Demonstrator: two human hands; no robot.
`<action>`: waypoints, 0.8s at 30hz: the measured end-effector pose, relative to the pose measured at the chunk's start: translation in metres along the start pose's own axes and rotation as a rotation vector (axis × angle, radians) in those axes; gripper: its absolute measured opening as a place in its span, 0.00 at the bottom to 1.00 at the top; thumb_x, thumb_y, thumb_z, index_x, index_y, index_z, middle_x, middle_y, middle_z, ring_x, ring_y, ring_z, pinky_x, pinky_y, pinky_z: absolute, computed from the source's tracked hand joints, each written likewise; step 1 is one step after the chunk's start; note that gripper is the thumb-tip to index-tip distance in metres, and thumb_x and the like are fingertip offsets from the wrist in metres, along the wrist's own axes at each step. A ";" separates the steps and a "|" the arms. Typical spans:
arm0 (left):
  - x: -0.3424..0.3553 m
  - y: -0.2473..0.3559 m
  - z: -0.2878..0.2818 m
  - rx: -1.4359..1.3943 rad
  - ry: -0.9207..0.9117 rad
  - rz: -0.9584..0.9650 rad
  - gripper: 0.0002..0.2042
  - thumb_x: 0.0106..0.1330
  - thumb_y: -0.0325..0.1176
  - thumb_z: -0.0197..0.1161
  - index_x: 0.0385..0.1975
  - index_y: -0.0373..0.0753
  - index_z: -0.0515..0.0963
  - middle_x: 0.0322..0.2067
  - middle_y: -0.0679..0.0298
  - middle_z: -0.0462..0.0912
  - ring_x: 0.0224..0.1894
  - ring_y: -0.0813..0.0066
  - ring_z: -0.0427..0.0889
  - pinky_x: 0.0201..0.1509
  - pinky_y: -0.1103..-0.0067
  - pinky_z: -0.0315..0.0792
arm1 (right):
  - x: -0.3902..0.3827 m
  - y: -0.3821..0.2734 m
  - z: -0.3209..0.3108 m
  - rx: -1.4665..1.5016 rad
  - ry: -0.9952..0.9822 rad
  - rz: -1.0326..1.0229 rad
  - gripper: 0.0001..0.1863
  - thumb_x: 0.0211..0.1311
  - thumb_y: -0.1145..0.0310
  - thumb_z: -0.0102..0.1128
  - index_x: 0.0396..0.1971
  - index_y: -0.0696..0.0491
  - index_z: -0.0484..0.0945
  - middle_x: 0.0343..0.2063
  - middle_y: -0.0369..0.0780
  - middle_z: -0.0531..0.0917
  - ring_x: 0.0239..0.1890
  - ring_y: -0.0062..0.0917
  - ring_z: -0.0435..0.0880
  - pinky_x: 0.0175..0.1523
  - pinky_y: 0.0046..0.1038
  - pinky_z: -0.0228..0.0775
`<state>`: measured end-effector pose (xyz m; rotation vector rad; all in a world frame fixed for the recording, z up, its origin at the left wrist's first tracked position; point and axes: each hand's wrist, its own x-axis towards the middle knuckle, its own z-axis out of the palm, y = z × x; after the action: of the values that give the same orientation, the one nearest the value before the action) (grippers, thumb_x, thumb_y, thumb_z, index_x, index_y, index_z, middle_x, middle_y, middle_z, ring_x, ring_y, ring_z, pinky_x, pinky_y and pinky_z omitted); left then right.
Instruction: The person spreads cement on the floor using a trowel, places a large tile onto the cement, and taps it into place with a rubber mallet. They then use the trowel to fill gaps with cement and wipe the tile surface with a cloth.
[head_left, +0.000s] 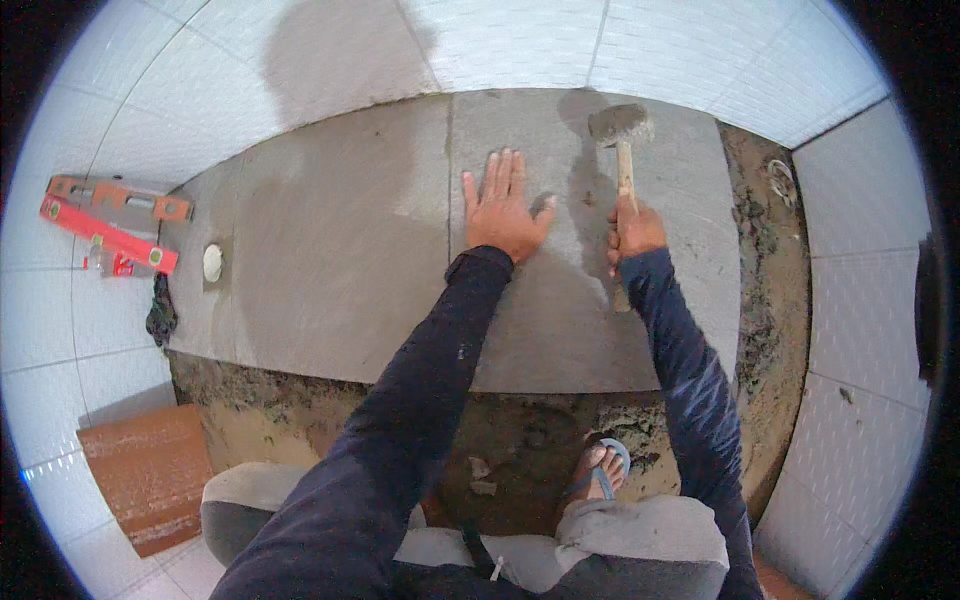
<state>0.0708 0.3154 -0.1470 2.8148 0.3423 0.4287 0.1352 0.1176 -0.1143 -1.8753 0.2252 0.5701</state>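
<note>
- Our left hand (503, 217) is lying flat and wide on the grey floor tile (560, 335), its fingers spreading just beside the joint with the neighbouring tile (335, 270).
- Our right hand (637, 232) is gripping the mallet (621, 128) by its wooden handle; whether the head is touching the tile, we cannot tell.
- The grey floor tile is lying between the neighbouring tile and a rough bedding strip (772, 290), before the white tiled wall (520, 45).
- We are probably tapping this tile into its bed, the palm feeling its level.
- The next move is likely calling for gentle, measured blows, away from our left fingers.
</note>
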 end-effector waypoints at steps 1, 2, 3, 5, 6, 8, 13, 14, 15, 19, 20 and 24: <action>0.003 0.005 0.000 0.047 -0.010 -0.056 0.39 0.66 0.55 0.51 0.71 0.34 0.54 0.72 0.52 0.56 0.76 0.59 0.50 0.76 0.51 0.36 | -0.008 0.003 -0.005 0.016 0.027 -0.027 0.30 0.72 0.43 0.44 0.27 0.59 0.73 0.13 0.45 0.72 0.16 0.36 0.75 0.25 0.39 0.66; 0.007 0.012 0.001 0.090 -0.021 -0.103 0.39 0.67 0.54 0.51 0.72 0.35 0.54 0.72 0.52 0.56 0.76 0.59 0.50 0.76 0.51 0.36 | -0.017 0.008 -0.012 0.027 0.077 -0.077 0.30 0.72 0.44 0.45 0.28 0.60 0.73 0.14 0.47 0.73 0.18 0.39 0.76 0.27 0.41 0.67; 0.013 0.022 0.004 0.156 -0.099 -0.180 0.38 0.67 0.54 0.51 0.72 0.35 0.55 0.72 0.53 0.56 0.76 0.59 0.50 0.76 0.51 0.36 | -0.027 0.015 -0.018 -0.038 0.159 -0.130 0.29 0.72 0.45 0.45 0.28 0.60 0.73 0.15 0.48 0.73 0.20 0.42 0.76 0.29 0.43 0.66; 0.032 0.053 0.015 0.122 -0.008 0.042 0.36 0.68 0.54 0.50 0.72 0.39 0.55 0.72 0.56 0.56 0.76 0.60 0.50 0.76 0.50 0.36 | -0.044 0.029 -0.032 -0.088 0.269 -0.216 0.28 0.73 0.47 0.46 0.29 0.60 0.72 0.18 0.50 0.74 0.22 0.45 0.77 0.30 0.45 0.65; 0.039 0.069 0.021 0.155 -0.040 0.111 0.35 0.69 0.53 0.49 0.72 0.41 0.55 0.73 0.58 0.56 0.76 0.61 0.50 0.76 0.50 0.36 | -0.051 0.035 -0.038 -0.063 0.274 -0.234 0.27 0.73 0.47 0.46 0.29 0.60 0.72 0.18 0.50 0.75 0.22 0.45 0.77 0.30 0.44 0.65; 0.051 0.102 0.037 0.041 -0.087 0.206 0.34 0.70 0.54 0.48 0.73 0.45 0.55 0.73 0.61 0.56 0.76 0.63 0.50 0.76 0.49 0.36 | -0.060 0.043 -0.053 -0.046 0.339 -0.290 0.25 0.73 0.49 0.47 0.29 0.59 0.72 0.20 0.50 0.76 0.22 0.46 0.76 0.30 0.44 0.65; 0.059 0.126 0.056 0.014 -0.078 0.200 0.33 0.71 0.55 0.46 0.73 0.48 0.56 0.73 0.66 0.56 0.75 0.66 0.51 0.75 0.47 0.37 | -0.047 0.039 -0.093 -0.289 0.613 -0.442 0.21 0.72 0.53 0.49 0.29 0.59 0.70 0.19 0.52 0.77 0.24 0.54 0.79 0.31 0.46 0.68; 0.058 0.124 0.057 0.014 -0.075 0.196 0.33 0.71 0.55 0.46 0.73 0.49 0.56 0.72 0.66 0.57 0.75 0.67 0.51 0.75 0.47 0.37 | -0.041 0.038 -0.102 -0.391 0.635 -0.412 0.21 0.72 0.54 0.49 0.29 0.59 0.70 0.18 0.52 0.77 0.25 0.55 0.79 0.31 0.47 0.69; 0.057 0.123 0.057 0.027 -0.073 0.188 0.32 0.71 0.56 0.46 0.73 0.49 0.56 0.72 0.66 0.57 0.75 0.67 0.51 0.75 0.47 0.37 | -0.033 0.036 -0.108 -0.592 0.589 -0.339 0.20 0.72 0.54 0.49 0.30 0.58 0.70 0.18 0.54 0.78 0.25 0.58 0.79 0.30 0.50 0.69; 0.058 0.122 0.055 0.011 -0.088 0.181 0.33 0.71 0.55 0.47 0.73 0.49 0.56 0.72 0.66 0.57 0.75 0.67 0.51 0.75 0.47 0.37 | -0.016 0.040 -0.131 -0.604 0.676 -0.506 0.20 0.71 0.52 0.50 0.31 0.57 0.72 0.20 0.56 0.79 0.26 0.56 0.81 0.32 0.50 0.71; 0.058 0.124 0.055 0.011 -0.085 0.182 0.33 0.71 0.55 0.47 0.72 0.48 0.56 0.72 0.66 0.57 0.75 0.67 0.51 0.75 0.47 0.37 | -0.015 0.043 -0.135 -0.628 0.615 -0.452 0.21 0.71 0.52 0.50 0.31 0.57 0.72 0.20 0.56 0.79 0.26 0.56 0.80 0.32 0.50 0.71; 0.059 0.126 0.053 0.043 -0.088 0.176 0.33 0.70 0.54 0.48 0.72 0.48 0.56 0.72 0.65 0.57 0.75 0.66 0.51 0.75 0.46 0.38 | -0.010 0.053 -0.146 -0.742 0.563 -0.365 0.22 0.70 0.51 0.51 0.30 0.57 0.72 0.20 0.55 0.79 0.26 0.55 0.80 0.32 0.49 0.70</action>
<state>0.1665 0.2013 -0.1428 2.9066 0.0859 0.3356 0.1448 -0.0377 -0.1129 -2.6949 0.0223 -0.1797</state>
